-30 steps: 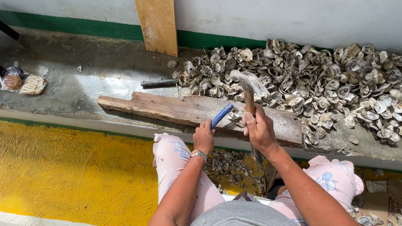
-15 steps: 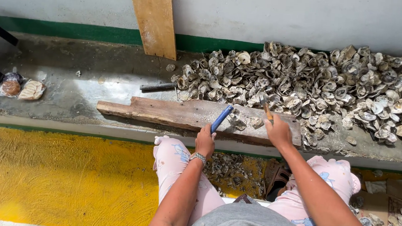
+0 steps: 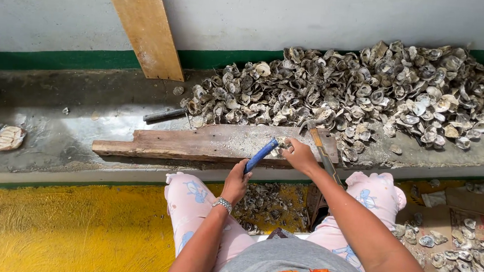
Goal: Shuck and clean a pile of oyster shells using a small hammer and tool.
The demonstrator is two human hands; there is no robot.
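1. The right hand [image 3: 300, 155] has come down onto the weathered wooden plank [image 3: 195, 143]. A second ago it held the wooden-handled hammer [image 3: 320, 148] raised above the plank; now the hammer lies under the wrist, head towards the shell heap, and the fingers are curled around a small pale oyster shell [image 3: 280, 147] on the wood. I cannot tell whether they keep any grip on the handle.
2. The left hand [image 3: 236, 183] is closed around the blue-handled knife [image 3: 260, 155], much as before. The handle slants up to the right and its far end now sits just beside the shell in the right hand.
3. The plank has stayed put on the grey concrete worktop [image 3: 82, 112], as has the big heap of grey oyster shells [image 3: 372, 89] behind it.
4. The dark metal bar [image 3: 164, 115] lies by the plank's left end, unmoved.
5. The view has shifted slightly, showing more loose shells on cardboard [image 3: 469, 252] at lower right.
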